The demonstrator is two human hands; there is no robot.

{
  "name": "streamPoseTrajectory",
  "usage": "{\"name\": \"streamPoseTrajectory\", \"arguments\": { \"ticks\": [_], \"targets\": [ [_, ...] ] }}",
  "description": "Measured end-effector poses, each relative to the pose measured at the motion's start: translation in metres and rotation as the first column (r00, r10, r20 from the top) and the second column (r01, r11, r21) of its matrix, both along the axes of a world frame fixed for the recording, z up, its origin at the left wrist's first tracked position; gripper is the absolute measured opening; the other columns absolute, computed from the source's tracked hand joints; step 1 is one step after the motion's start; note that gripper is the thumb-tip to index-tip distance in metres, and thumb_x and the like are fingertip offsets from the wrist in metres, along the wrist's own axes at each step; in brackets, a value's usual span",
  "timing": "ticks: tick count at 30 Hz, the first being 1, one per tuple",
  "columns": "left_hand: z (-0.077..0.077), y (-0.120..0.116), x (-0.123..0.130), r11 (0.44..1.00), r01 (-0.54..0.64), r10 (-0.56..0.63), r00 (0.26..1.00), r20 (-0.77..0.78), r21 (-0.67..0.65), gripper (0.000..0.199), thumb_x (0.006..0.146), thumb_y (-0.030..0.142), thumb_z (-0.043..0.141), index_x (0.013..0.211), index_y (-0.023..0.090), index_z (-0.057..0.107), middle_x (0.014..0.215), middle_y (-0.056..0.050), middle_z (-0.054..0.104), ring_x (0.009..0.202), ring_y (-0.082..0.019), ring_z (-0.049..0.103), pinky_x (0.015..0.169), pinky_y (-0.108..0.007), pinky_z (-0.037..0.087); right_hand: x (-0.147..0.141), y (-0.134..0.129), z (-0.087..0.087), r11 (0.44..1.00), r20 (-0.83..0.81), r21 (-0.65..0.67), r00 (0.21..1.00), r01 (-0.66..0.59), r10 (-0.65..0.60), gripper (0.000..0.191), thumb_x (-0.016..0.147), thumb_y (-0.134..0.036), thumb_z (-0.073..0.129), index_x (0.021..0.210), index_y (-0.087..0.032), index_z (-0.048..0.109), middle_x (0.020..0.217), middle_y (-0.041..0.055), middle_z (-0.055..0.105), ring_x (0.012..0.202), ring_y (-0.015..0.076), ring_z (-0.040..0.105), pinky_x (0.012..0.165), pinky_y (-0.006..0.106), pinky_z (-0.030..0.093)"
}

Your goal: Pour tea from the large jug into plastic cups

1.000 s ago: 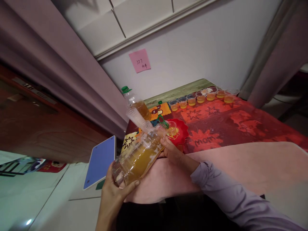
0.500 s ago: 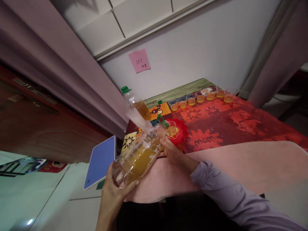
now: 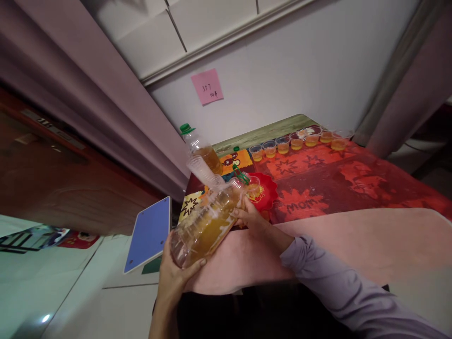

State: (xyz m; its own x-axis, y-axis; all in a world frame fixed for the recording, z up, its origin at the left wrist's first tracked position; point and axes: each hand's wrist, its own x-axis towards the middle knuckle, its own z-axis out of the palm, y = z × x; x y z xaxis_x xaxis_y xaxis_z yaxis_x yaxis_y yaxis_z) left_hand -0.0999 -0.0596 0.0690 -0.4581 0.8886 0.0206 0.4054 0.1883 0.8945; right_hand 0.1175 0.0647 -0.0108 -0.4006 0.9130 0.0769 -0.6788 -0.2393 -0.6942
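A large clear bottle [image 3: 208,228] with yellow-brown liquid lies tilted between my hands, its mouth up and to the right. My left hand [image 3: 176,273] is wrapped round its base. Near the neck, my right hand [image 3: 249,216] grips the bottle. The bottle's mouth is at a clear cup [image 3: 253,185] on a red scalloped plate [image 3: 270,193]. A green handle-like loop [image 3: 240,174] is beside the mouth. Left of the neck leans a stack of clear cups [image 3: 201,170], and behind it stands a second bottle [image 3: 208,157] with a green cap.
Several small cups [image 3: 283,145] of yellow liquid form a row along the back of the patterned table [image 3: 318,179]. A green cap [image 3: 236,149] lies near them. A blue board [image 3: 148,235] is at the left. A pink note [image 3: 207,87] is on the wall.
The held bottle and my left hand have shifted slightly right and up. My right hand is still at the neck end. The view has moved a little.
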Motion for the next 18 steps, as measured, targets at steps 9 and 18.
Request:
{"name": "streamPoseTrajectory", "arguments": {
  "ticks": [9, 18],
  "targets": [
    [-0.054, 0.011, -0.012, 0.983, 0.136, -0.119, 0.983, -0.139, 0.121, 0.13, 0.049, 0.047, 0.102, 0.157, 0.023, 0.034, 0.16, -0.023, 0.049, 0.147, -0.04, 0.054, 0.125, -0.057, 0.042, -0.004, 0.011, -0.012, 0.994, 0.008, 0.08, 0.997, 0.073, -0.074, 0.127, 0.051, -0.046, 0.105, 0.157, -0.032, 0.038, 0.142, 0.0103, 0.068, 0.124, 0.0315, 0.071, 0.103, 0.046, 0.06],
    [-0.071, 0.005, -0.034, 0.963, 0.158, -0.116, 0.974, -0.194, 0.217, 0.143, 0.04, 0.07, 0.1, 0.16, 0.022, 0.039, 0.163, -0.023, 0.048, 0.151, -0.045, 0.049, 0.126, -0.059, 0.039, 0.0, 0.005, -0.02, 0.987, 0.137, 0.159, 0.99, -0.004, -0.018, 0.119, 0.056, -0.048, 0.105, 0.158, -0.034, 0.045, 0.158, 0.0119, 0.058, 0.13, 0.0337, 0.068, 0.097, 0.042, 0.063]
  ]
}}
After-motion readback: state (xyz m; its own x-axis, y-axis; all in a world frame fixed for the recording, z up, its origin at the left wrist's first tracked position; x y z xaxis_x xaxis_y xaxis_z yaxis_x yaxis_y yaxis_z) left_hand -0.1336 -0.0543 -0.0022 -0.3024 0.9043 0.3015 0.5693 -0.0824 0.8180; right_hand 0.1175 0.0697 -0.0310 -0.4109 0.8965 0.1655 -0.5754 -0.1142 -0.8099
